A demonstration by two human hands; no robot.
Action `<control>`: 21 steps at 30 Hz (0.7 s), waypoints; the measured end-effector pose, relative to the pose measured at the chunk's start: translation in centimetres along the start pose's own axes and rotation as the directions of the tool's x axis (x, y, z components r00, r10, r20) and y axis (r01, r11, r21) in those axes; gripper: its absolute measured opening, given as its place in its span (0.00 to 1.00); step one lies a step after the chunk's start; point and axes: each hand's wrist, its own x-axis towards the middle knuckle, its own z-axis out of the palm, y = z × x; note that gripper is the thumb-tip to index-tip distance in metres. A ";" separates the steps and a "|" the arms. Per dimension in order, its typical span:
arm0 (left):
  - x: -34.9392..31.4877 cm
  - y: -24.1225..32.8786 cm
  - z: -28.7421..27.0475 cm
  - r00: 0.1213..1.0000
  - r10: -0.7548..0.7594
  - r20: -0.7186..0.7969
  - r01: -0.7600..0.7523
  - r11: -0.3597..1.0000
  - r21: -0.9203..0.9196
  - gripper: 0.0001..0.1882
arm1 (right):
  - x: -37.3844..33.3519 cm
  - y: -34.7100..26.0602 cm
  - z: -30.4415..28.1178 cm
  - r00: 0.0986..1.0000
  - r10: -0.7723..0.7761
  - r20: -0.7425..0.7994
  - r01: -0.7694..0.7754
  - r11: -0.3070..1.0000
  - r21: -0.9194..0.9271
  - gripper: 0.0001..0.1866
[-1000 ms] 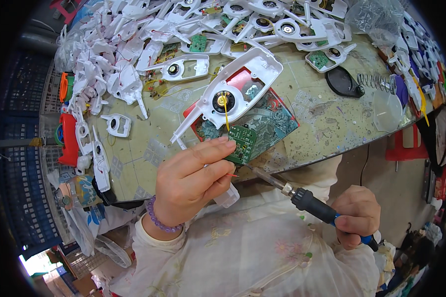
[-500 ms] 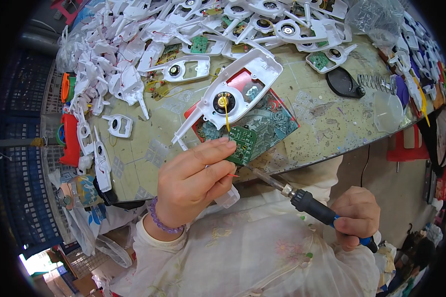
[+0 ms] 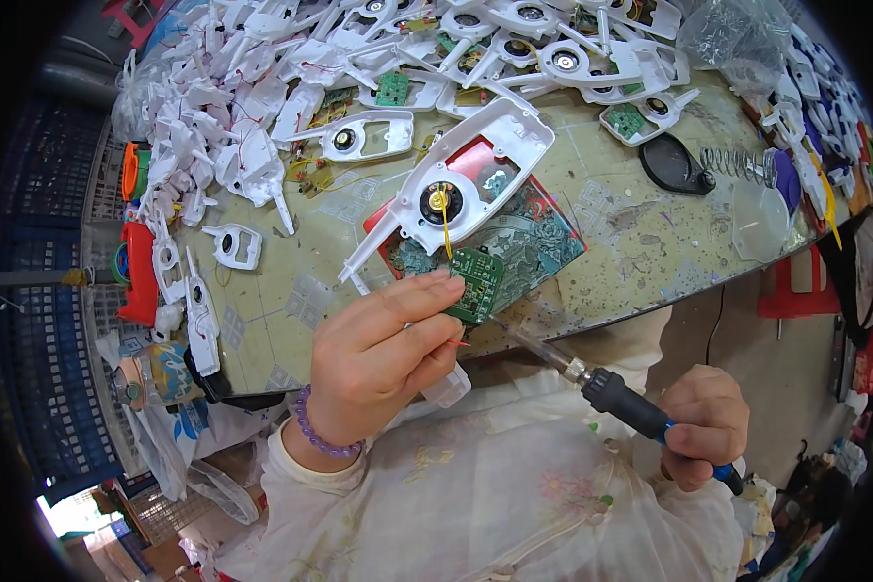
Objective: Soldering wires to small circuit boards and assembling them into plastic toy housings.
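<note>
Between the thumb and fingers of my left hand (image 3: 383,330) is a green circuit board (image 3: 477,286), held at the table's near edge. A red wire end (image 3: 458,342) pokes out beside those fingers. A yellow wire runs from the board up to a round speaker (image 3: 441,202) in a white plastic housing (image 3: 500,155). My right hand (image 3: 705,427) grips a soldering iron (image 3: 630,401) with a black and blue handle. Its tip points at the board's lower right edge; whether they touch I cannot tell. A small translucent plastic piece (image 3: 448,388) shows below my left hand.
Under the housing lies a red and teal patterned box (image 3: 543,238). White housings (image 3: 330,58) are heaped along the back and left. At the right are a black oval part (image 3: 674,163), a soldering iron stand's coil (image 3: 737,163) and a translucent lid (image 3: 761,221).
The soldering iron and my right hand have shifted slightly right and down, drawing the tip a little away from the board. My left hand, board and housing have barely moved.
</note>
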 end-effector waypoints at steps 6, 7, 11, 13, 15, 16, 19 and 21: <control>0.1 0.0 0.0 1.000 0.006 -0.003 -0.006 1.000 -0.004 0.10 | -0.8 0.1 0.2 0.992 -0.006 -0.127 -0.002 0.998 -0.061 0.20; 0.1 0.0 0.0 1.000 0.003 0.002 -0.003 1.000 -0.006 0.10 | -1.0 0.1 0.4 0.986 -0.008 -0.167 -0.005 0.997 -0.082 0.20; 0.1 0.1 -0.1 1.000 -0.006 0.006 0.006 1.000 -0.016 0.10 | -1.2 -0.2 1.6 0.956 0.175 -0.235 -0.181 0.983 -0.005 0.24; 0.1 0.2 -0.1 1.000 -0.010 0.005 0.010 1.000 -0.012 0.10 | -0.8 0.0 2.4 0.863 0.471 -0.182 -0.452 0.882 0.134 0.26; 0.2 0.3 -0.1 1.000 -0.011 0.005 0.011 1.000 -0.008 0.10 | 0.0 0.7 3.0 0.834 0.531 -0.151 -0.495 0.840 0.225 0.24; 0.2 0.3 -0.1 1.000 -0.014 0.001 0.014 1.000 -0.008 0.10 | 0.6 0.7 3.4 0.742 0.665 -0.084 -0.612 0.723 0.322 0.23; 0.2 0.4 -0.1 1.000 -0.020 -0.008 0.020 1.000 -0.014 0.10 | 2.3 1.9 5.0 0.519 0.850 0.088 -0.776 0.425 0.467 0.21; 0.2 0.3 -0.2 1.000 -0.026 -0.018 0.026 1.000 -0.015 0.10 | 3.5 4.5 6.4 0.908 0.414 -0.060 -0.418 0.899 -0.130 0.17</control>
